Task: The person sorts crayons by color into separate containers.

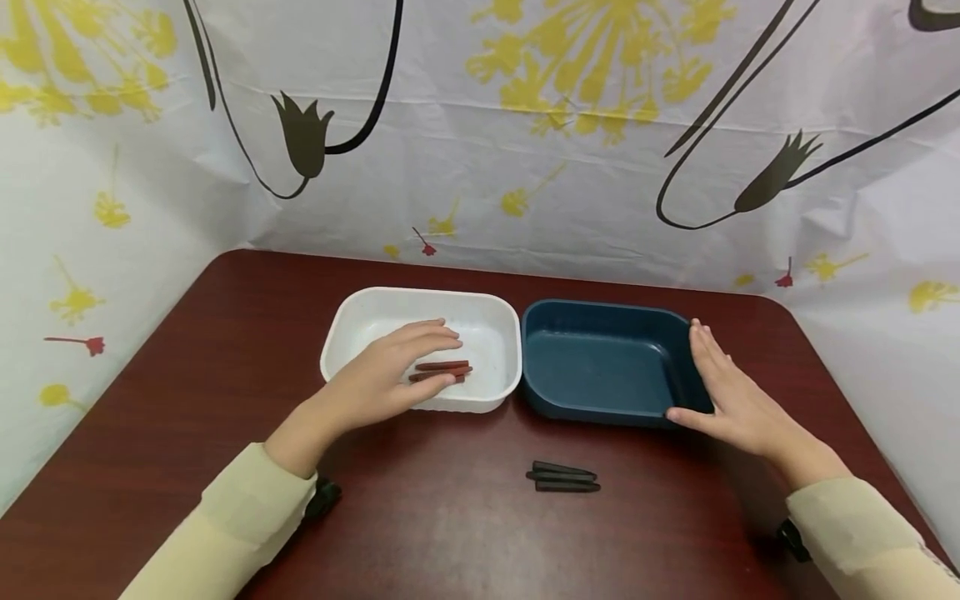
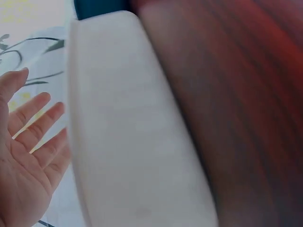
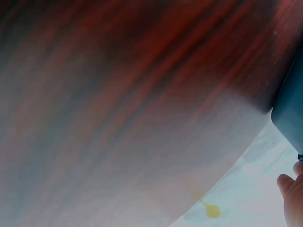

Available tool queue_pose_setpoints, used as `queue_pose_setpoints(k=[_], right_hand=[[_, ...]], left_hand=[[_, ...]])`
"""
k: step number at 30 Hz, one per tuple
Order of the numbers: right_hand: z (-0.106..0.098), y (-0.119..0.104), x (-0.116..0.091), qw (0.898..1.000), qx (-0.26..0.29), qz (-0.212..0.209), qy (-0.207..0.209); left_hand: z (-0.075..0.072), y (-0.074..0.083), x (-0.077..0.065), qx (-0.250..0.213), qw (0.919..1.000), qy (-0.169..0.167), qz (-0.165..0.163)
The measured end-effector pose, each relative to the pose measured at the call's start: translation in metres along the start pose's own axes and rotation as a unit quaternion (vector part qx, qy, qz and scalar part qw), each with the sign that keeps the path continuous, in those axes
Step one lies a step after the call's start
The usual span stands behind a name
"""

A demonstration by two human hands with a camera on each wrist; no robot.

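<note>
My left hand [image 1: 378, 375] is over the white tray [image 1: 492, 333], fingers and thumb extended and spread apart. Beneath it in the tray lie several short red crayon-like sticks [image 1: 442, 365], partly covered by the hand; no grip on them is visible. The left wrist view shows the palm [image 2: 28, 165] with nothing in it, beside the tray's outer wall [image 2: 128, 123]. At the right end of the dark blue tray [image 1: 600, 354], my right hand [image 1: 738, 412] touches the rim with straight fingers, its thumb by the near corner. The right wrist view catches only some fingers.
Several short black crayon-like sticks [image 1: 562, 477] lie together on the dark red-brown table [image 1: 450, 508], in front of the blue tray. Both trays stand side by side, rims nearly touching. Patterned white cloth [image 1: 450, 167] hangs behind and along the sides.
</note>
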State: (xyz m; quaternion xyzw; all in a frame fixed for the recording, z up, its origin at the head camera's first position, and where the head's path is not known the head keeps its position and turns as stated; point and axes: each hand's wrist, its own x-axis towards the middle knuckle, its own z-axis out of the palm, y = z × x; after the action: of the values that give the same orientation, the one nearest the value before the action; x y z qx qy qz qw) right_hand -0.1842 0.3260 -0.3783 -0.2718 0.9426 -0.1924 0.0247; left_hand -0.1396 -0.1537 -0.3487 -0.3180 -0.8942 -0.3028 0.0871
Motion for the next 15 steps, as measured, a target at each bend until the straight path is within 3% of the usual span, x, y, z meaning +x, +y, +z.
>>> queue_pose_setpoints(k=[5, 10, 15], right_hand=[[0.002, 0.001, -0.001, 1.0, 0.004, -0.004, 0.002], [0.002, 0.002, 0.0, 1.0, 0.004, -0.009, 0.007], [0.002, 0.003, 0.0, 1.0, 0.01, -0.008, 0.008]], left_hand=[[0.007, 0.014, 0.013, -0.031, 0.9991, -0.01, 0.028], [0.015, 0.028, 0.022, -0.078, 0.9946, -0.047, 0.05], [0.023, 0.046, 0.03, -0.078, 0.9901, -0.1, 0.059]])
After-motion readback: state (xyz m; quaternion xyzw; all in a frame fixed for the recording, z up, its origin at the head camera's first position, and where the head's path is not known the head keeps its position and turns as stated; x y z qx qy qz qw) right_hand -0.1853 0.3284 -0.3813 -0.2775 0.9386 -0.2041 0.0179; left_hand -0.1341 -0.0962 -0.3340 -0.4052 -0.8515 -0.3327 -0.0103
